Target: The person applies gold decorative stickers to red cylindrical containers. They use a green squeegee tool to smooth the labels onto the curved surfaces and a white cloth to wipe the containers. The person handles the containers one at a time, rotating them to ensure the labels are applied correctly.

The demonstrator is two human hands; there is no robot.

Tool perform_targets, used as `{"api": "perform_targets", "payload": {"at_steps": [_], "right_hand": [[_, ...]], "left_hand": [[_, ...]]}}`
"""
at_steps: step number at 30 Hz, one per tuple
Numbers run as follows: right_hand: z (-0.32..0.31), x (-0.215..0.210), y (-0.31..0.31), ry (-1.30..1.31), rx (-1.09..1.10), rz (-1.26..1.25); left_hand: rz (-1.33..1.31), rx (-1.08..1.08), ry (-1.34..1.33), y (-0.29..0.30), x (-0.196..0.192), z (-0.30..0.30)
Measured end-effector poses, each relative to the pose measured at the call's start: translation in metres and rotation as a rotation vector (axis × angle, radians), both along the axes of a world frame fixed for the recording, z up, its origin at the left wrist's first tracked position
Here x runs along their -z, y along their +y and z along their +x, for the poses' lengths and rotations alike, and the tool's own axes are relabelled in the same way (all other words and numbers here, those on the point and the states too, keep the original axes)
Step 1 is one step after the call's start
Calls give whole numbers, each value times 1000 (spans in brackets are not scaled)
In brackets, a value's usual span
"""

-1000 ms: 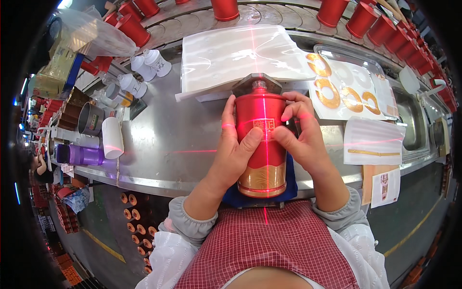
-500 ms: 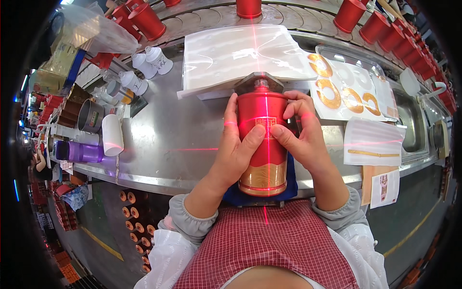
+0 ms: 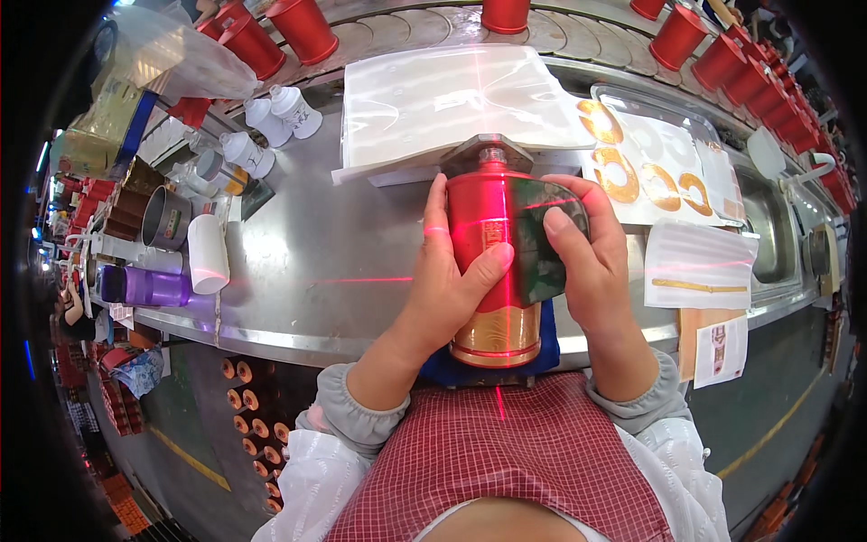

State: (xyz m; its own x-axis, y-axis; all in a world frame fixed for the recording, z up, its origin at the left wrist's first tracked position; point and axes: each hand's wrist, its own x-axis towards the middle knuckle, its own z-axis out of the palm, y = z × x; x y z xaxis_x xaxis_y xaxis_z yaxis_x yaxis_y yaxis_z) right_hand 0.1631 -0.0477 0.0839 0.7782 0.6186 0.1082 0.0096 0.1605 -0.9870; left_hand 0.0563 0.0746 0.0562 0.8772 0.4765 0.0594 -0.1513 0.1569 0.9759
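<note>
At the near edge of the steel worktop [image 3: 307,262], a red and gold bottle [image 3: 492,271] lies on a blue pad [image 3: 547,343], its long axis running away from the person, neck far. The left hand [image 3: 447,289] wraps its left flank, thumb across the front. The right hand [image 3: 591,262] presses a dark green label [image 3: 542,235] flat against the right side. Beyond, a clear sheet stack [image 3: 452,99] lies mid-worktop, and red cups [image 3: 302,27] line the far edge.
</note>
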Motion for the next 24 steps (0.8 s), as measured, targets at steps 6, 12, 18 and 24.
{"api": "perform_targets", "payload": {"at_steps": [6,12,18,24], "right_hand": [[0,6,6,58,17,2],[-4,3,2,70,16,-18],[-5,3,1,29,15,-34],[-4,5,0,-10,25,-67]], "left_hand": [[1,-2,-8,-1,1,0],[19,4,-8,0,3,0],[17,-8,12,-2,0,0],[24,-18,21,-1,3,1]]}}
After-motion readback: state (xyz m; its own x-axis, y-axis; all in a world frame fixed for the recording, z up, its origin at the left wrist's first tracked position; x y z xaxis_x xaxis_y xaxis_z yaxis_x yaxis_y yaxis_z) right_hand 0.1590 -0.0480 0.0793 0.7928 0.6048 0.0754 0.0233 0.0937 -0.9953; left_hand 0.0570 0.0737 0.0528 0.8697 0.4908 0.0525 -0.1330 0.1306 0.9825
